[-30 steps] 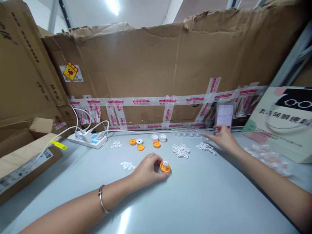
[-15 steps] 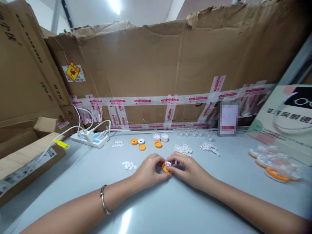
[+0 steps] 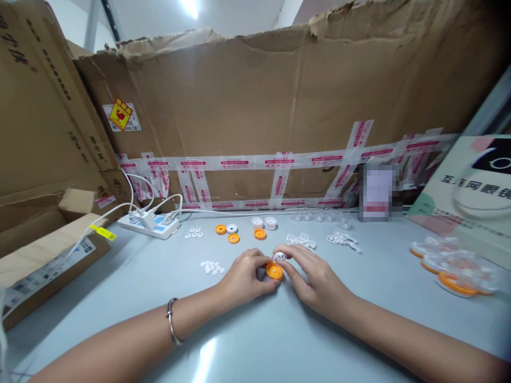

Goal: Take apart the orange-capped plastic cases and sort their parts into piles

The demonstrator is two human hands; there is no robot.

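Note:
Between thumb and fingers my left hand (image 3: pixel 248 274) grips a round orange plastic cup (image 3: pixel 274 272), its open side up and a small pale spot at its centre. Just above the cup's far rim, my right hand (image 3: pixel 309 268) pinches a small white openwork plastic piece (image 3: pixel 280 257). Behind my right hand lies a cluster of white openwork pieces (image 3: pixel 300 241), partly hidden by the fingers. Small white round parts (image 3: pixel 212 267) are heaped to the left of my left hand.
Farther back sit orange rings (image 3: pixel 233 239), white round cups (image 3: pixel 270 223), small white discs (image 3: pixel 194 232) and long white pieces (image 3: pixel 343 241). Clear domes with orange bases (image 3: pixel 455 276) stand at right. A power strip (image 3: pixel 159 227) and cardboard box (image 3: pixel 51 250) are at left; a large carton (image 3: pixel 239 106) closes the back.
My right hand has lifted the white piece up and slightly right, off the orange cup, whose inside now shows. The left hand keeps its grip. The view has shifted slightly.

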